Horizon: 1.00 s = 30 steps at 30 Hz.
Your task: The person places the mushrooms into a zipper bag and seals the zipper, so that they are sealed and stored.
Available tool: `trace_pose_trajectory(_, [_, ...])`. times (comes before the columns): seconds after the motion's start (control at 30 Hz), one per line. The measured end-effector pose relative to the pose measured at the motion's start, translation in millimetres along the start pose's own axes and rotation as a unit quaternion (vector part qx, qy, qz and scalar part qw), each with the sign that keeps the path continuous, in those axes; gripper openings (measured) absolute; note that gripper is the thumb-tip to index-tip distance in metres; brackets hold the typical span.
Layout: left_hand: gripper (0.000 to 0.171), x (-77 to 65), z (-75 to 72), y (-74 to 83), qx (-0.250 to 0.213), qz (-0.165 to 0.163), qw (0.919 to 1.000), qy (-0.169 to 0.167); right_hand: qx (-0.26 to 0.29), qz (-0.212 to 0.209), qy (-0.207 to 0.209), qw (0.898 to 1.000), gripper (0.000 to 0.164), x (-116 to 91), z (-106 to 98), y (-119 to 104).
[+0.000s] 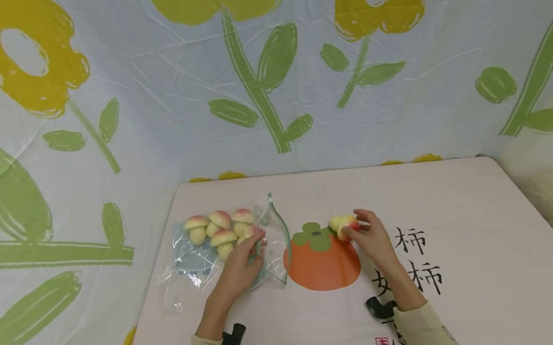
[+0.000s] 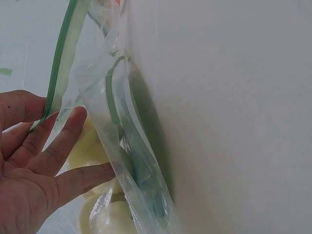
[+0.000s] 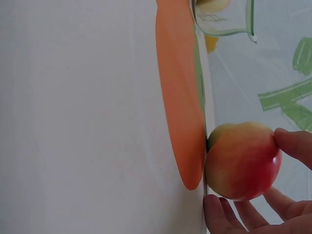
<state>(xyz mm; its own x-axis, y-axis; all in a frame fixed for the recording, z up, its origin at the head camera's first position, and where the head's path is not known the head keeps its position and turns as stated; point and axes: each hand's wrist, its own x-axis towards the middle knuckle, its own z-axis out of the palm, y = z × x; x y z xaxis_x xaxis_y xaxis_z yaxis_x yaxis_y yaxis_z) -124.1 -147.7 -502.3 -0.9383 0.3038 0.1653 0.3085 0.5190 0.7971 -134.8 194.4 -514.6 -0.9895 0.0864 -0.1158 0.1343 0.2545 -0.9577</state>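
A clear zip bag [image 1: 277, 261] with a green seal strip lies at the left of the table, its mouth facing right. Several toy mushrooms [image 1: 223, 237] with pale yellow stems and pink-red caps are inside it. At the bag's mouth, my left hand [image 1: 242, 264] pinches the green-edged rim [image 2: 59, 58] between thumb and finger, other fingers spread along the opening. Over the printed persimmon's upper right, my right hand [image 1: 374, 241] holds another toy mushroom [image 3: 243, 161], tipped on its side, stem to the left. The thumb and fingers are around its red-yellow cap.
The pale table cover [image 1: 486, 219] bears a printed orange persimmon [image 1: 323, 271] and black written characters [image 1: 410, 241]. A flower-patterned cloth [image 1: 159, 95] hangs behind the table and at its sides. Dark wrist-worn pieces [image 1: 380, 308] sit by both sleeves.
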Motion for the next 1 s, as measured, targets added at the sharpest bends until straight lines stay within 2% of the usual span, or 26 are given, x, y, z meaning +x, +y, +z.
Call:
trace_pose_trajectory(0.33, [0.053,-0.4,-0.1,1.0,-0.005,-0.005,1.0,-0.001,-0.005,0.016,-0.007,1.0,0.065,-2.0,0.0,-2.2])
trace_pose_trajectory(0.67, [0.054,-0.2,-0.4,2.7,-0.008,-0.008,0.9999,-0.001,0.021,0.022,-0.014,0.999,0.065,-1.8,-0.5,-1.6])
trace_pose_trajectory(0.9, [0.053,1.0,-0.4,2.2,0.002,-0.008,1.0,-0.003,0.047,0.028,-0.025,0.998,0.059,-16.1,-2.0,-33.2])
trace_pose_trajectory(1.0, [0.053,1.1,0.1,0.5,0.002,-0.004,1.0,-0.002,0.064,0.027,-0.026,0.997,0.058,-13.3,-2.0,-26.2])
